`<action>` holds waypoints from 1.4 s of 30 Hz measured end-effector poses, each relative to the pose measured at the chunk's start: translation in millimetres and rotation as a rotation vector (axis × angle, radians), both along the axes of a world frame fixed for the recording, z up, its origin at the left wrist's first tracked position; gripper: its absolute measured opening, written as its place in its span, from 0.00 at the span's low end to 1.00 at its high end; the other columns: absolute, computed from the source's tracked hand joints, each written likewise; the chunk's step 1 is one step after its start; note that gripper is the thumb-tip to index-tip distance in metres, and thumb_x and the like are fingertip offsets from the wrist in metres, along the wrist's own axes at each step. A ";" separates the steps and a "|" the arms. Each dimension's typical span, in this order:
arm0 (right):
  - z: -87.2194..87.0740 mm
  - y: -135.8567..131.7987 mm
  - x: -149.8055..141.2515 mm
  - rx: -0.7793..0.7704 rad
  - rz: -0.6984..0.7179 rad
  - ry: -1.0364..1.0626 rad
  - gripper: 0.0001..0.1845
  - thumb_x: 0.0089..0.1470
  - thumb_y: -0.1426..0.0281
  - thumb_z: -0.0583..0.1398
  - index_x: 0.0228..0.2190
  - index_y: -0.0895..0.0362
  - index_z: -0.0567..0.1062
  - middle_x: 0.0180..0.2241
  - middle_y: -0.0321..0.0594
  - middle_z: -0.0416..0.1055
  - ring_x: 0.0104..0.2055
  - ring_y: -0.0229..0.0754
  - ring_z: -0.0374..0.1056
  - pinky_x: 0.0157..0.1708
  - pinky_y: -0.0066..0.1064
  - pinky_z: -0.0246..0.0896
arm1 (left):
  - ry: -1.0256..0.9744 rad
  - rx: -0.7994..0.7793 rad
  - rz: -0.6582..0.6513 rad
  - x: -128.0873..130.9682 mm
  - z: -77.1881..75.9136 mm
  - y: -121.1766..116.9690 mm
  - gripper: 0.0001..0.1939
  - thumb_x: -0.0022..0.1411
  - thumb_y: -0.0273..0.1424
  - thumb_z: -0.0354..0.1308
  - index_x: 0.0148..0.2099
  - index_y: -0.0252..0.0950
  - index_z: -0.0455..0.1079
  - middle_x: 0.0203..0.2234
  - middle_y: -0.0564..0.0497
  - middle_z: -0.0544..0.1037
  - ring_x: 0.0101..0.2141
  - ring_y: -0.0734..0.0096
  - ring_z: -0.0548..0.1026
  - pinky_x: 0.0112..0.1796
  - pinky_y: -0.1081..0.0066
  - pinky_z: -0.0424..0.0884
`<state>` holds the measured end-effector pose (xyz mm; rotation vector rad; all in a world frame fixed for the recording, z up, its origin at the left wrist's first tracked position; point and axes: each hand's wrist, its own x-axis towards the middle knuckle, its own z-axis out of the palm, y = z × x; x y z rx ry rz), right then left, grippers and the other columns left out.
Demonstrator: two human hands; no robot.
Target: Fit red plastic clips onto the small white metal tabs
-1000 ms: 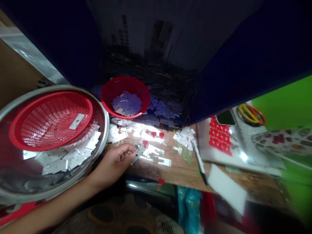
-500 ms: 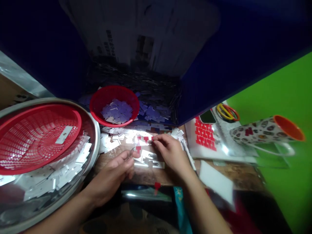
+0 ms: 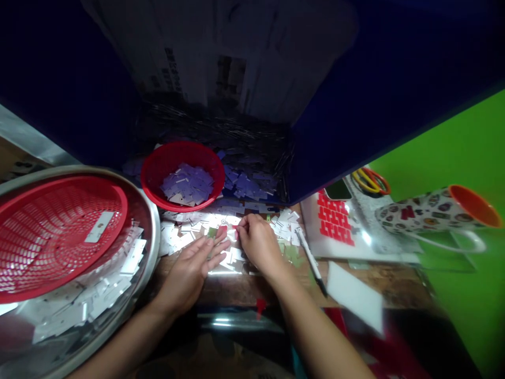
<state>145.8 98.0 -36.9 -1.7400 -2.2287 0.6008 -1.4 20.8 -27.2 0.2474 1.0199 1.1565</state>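
Just above the counter (image 3: 232,292), the right hand (image 3: 258,245) pinches a red piece (image 3: 235,228); the left hand's (image 3: 191,263) fingers are partly spread, whether gripping anything I cannot tell.

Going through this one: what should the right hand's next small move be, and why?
Probably a short, slow shift toward the left hand. The right hand's fingertips are bunched at a small red piece, and the left hand's spread fingers lie close by, next to a red patch. Blur hides whether the piece is gripped, so slow seems wise.
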 end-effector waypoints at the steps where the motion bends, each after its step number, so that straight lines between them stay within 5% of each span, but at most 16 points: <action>1: -0.7 -0.4 -0.1 -0.002 0.001 0.000 0.03 0.56 0.74 0.57 0.32 0.56 0.70 0.33 0.40 0.70 0.34 0.42 0.67 0.34 0.30 0.56 | -0.009 -0.002 0.004 -0.3 -0.3 0.3 0.13 0.63 0.34 0.57 0.47 0.34 0.73 0.60 0.40 0.68 0.56 0.53 0.69 0.56 0.57 0.62; 18: -5.3 -11.1 -2.5 0.047 0.030 -0.018 0.04 0.60 0.74 0.53 0.34 0.57 0.68 0.36 0.43 0.68 0.36 0.44 0.66 0.34 0.32 0.59 | -0.053 -0.008 0.018 -3.8 -6.7 0.7 0.11 0.64 0.33 0.56 0.46 0.34 0.73 0.58 0.41 0.70 0.56 0.53 0.69 0.57 0.55 0.61; 23: -8.1 -15.1 -0.6 0.137 0.029 -0.028 0.11 0.61 0.72 0.53 0.46 0.57 0.67 0.40 0.46 0.69 0.39 0.46 0.67 0.36 0.34 0.62 | -0.071 -0.003 0.017 -3.4 -5.0 3.3 0.12 0.64 0.33 0.56 0.47 0.34 0.73 0.58 0.40 0.70 0.56 0.52 0.69 0.57 0.55 0.61; 29: -16.2 -21.1 2.5 0.265 0.191 -0.194 0.10 0.61 0.76 0.52 0.39 0.56 0.73 0.39 0.46 0.69 0.39 0.46 0.67 0.36 0.33 0.60 | -0.107 -0.020 0.054 -5.1 -6.5 2.3 0.13 0.62 0.27 0.57 0.48 0.32 0.73 0.56 0.39 0.72 0.57 0.52 0.68 0.58 0.55 0.60; 36: -26.6 -16.0 7.2 0.320 0.206 0.107 0.08 0.62 0.75 0.50 0.36 0.57 0.69 0.33 0.44 0.70 0.37 0.46 0.67 0.39 0.36 0.60 | -0.101 -0.019 0.087 -7.7 -12.0 5.1 0.12 0.61 0.27 0.58 0.47 0.30 0.73 0.52 0.36 0.76 0.57 0.50 0.67 0.56 0.53 0.61; 42: -19.1 -16.2 15.3 0.159 0.119 0.423 0.07 0.62 0.71 0.52 0.35 0.55 0.69 0.31 0.39 0.72 0.33 0.42 0.69 0.36 0.32 0.62 | -0.071 -0.008 0.081 -8.9 -11.0 5.0 0.14 0.63 0.29 0.57 0.50 0.31 0.70 0.51 0.38 0.76 0.56 0.54 0.69 0.57 0.55 0.60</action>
